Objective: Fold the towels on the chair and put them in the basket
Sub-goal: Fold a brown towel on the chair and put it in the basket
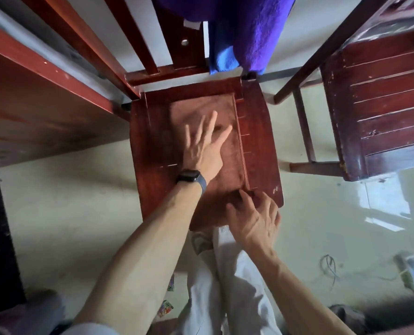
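1. Rust-brown terry towel point(232, 163) lies flat on red-brown wooden chair seat point(261, 141), long axis front-to-back.
2. L hand point(201, 146): fingers straight, spread, pressing its middle.
3. R hand point(254, 218) pinches near-right corner; nearer for next fold, prob. away from body.

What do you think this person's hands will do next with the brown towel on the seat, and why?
Probably the right hand lifts the near corner of the brown towel and folds it forward over the rest. The towel lies spread on the seat, the left hand presses it flat, and the right hand's fingers seem to pinch that corner.
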A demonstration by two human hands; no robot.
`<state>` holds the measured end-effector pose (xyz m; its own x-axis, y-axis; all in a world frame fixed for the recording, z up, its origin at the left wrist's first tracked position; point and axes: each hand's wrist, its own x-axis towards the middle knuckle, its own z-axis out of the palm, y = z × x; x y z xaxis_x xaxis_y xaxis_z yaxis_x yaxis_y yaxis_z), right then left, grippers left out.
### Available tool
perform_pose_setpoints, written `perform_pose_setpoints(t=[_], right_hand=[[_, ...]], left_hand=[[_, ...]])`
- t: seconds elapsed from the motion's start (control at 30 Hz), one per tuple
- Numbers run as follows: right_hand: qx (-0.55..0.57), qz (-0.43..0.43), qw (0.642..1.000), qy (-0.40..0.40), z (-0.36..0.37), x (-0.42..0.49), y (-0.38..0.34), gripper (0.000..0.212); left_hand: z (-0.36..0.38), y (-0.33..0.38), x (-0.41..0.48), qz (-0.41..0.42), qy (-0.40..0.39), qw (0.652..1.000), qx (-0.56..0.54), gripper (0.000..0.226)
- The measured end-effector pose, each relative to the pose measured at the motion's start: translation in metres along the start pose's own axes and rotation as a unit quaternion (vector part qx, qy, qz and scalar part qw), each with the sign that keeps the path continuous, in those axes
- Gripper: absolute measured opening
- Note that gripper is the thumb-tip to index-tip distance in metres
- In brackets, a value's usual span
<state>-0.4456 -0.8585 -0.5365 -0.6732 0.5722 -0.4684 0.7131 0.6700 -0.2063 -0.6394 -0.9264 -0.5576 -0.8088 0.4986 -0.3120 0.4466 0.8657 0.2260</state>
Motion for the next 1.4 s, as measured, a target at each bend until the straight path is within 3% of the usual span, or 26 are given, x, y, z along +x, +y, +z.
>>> perform_pose_setpoints(t=[0.07,0.13,0.2,0.27,0.4,0.57,0.73,0.77,0.93,1.1,1.23,1.33,1.4], right_hand=[[0.082,0.034,0.996,-0.018,-0.005,0.007,0.004,0.042],[0.168,0.083,0.982,-0.038,-0.007,0.015,0.011,0.035],[0.199,0.122,0.969,-0.077,-0.004,0.021,0.020,0.032],[0.192,0.140,0.965,-0.109,-0.004,0.026,0.026,0.032],[0.155,0.141,0.970,-0.126,-0.006,0.029,0.030,0.032],[0.145,0.132,0.972,-0.130,-0.005,0.021,0.024,0.027],[0.321,0.189,0.917,-0.145,-0.006,0.004,0.029,0.015],[0.356,0.197,0.903,-0.139,-0.010,-0.003,0.030,0.016],[0.438,0.232,0.854,-0.161,-0.041,-0.043,0.033,0.027],[0.343,0.128,0.916,-0.162,-0.065,-0.071,0.038,0.010],[0.350,0.077,0.918,-0.168,-0.091,-0.057,0.029,0.011],[0.357,0.041,0.908,-0.214,-0.112,-0.030,0.018,0.023],[0.289,0.002,0.933,-0.212,-0.118,-0.005,0.009,0.029]], left_hand=[[0.012,-0.001,-0.037,-0.101,0.075,0.988,-0.089,0.062],[0.024,0.000,-0.079,-0.239,0.138,0.946,-0.169,0.050],[0.033,0.000,-0.119,-0.371,0.125,0.894,-0.216,0.043],[0.040,0.000,-0.151,-0.449,0.055,0.858,-0.243,0.036],[0.054,0.003,-0.185,-0.491,-0.023,0.809,-0.322,0.046],[0.055,0.004,-0.188,-0.519,-0.019,0.693,-0.499,0.023],[0.035,-0.010,-0.201,-0.518,-0.017,0.571,-0.637,0.016],[0.029,-0.011,-0.205,-0.512,-0.023,0.563,-0.649,0.018],[0.004,-0.013,-0.230,-0.492,-0.047,0.586,-0.642,0.021],[-0.029,-0.012,-0.241,-0.450,-0.100,0.630,-0.625,0.011],[-0.071,-0.027,-0.230,-0.347,-0.187,0.679,-0.619,0.023],[-0.097,-0.044,-0.204,-0.243,-0.212,0.778,-0.539,0.026],[-0.105,-0.052,-0.175,-0.205,-0.173,0.850,-0.454,0.012]])
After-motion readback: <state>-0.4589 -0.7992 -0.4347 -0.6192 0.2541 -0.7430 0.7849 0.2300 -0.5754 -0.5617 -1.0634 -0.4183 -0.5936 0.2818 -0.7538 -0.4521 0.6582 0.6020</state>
